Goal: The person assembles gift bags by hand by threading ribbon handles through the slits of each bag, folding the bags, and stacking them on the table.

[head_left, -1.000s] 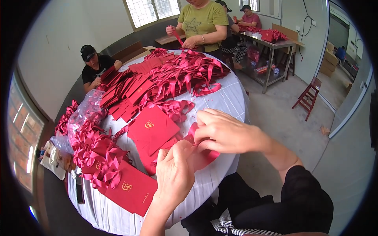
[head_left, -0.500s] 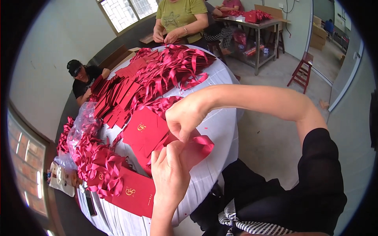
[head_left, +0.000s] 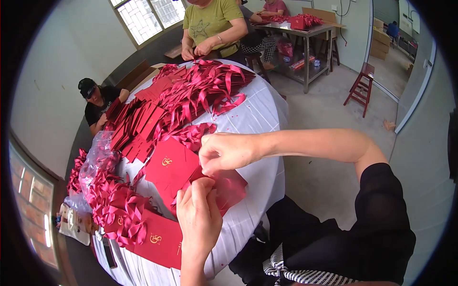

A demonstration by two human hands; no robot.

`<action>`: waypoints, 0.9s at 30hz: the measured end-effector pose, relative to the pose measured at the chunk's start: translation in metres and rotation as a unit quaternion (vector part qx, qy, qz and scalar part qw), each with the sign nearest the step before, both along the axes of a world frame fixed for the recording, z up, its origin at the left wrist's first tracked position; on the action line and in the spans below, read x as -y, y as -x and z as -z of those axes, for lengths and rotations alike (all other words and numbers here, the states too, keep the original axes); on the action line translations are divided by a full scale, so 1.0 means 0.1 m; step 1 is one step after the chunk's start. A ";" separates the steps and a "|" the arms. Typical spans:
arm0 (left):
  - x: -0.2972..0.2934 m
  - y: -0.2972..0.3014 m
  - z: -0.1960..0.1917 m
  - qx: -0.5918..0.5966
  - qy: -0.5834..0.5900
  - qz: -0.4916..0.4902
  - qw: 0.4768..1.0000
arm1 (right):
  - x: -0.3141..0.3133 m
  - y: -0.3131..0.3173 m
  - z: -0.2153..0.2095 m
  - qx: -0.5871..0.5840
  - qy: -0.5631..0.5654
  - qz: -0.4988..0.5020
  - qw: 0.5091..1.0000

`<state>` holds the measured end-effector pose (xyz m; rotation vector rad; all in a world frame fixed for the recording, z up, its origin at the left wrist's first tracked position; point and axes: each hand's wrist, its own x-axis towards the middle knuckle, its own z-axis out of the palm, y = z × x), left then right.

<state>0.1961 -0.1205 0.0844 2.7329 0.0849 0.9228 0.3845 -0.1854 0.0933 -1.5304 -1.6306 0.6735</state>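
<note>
From above, we look down on a person's two bare hands over the near right part of a round table [head_left: 267,162] covered in white cloth. The left hand [head_left: 199,212] comes up from the lower edge, its fingers closed in a pinch on a glossy red piece [head_left: 233,191]. That piece lies beneath and just right of the fingertips; it is blurred, and we cannot tell whether it is paper or ribbon. The right hand [head_left: 229,151] reaches across from the right, its fingers curled inward and the tips close above the left fingertips; we cannot tell whether they grip anything.

Just left of the hands, we see a red paper packet [head_left: 167,159] with a gold emblem. Nearer the lower edge, another emblem-marked packet [head_left: 160,240] lies partly under a heap of red ribbons [head_left: 117,195]. A clear plastic bag [head_left: 93,159] rests against that heap, and a dark phone [head_left: 109,255] lies near the table's left edge. Across the table spreads a large pile of beribboned red packets [head_left: 200,90].

Beyond it stands a co-worker in a green top [head_left: 210,24], hands together; a co-worker in a dark cap [head_left: 98,102] is at the left. Farther right, we find a metal table [head_left: 317,35] and a red stool [head_left: 360,90].
</note>
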 end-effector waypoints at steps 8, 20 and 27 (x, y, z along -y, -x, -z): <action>0.05 0.00 -0.01 0.001 0.016 -0.006 1.000 | -0.08 -0.27 -0.12 -0.238 -0.100 0.022 0.966; 0.03 -0.01 0.00 -0.007 -0.032 -0.018 0.999 | -0.28 -0.28 -0.06 -0.134 -0.285 0.174 0.933; 0.00 -0.05 0.02 0.009 -0.034 -0.027 0.999 | 0.21 -0.36 0.15 -0.116 -0.011 0.127 0.985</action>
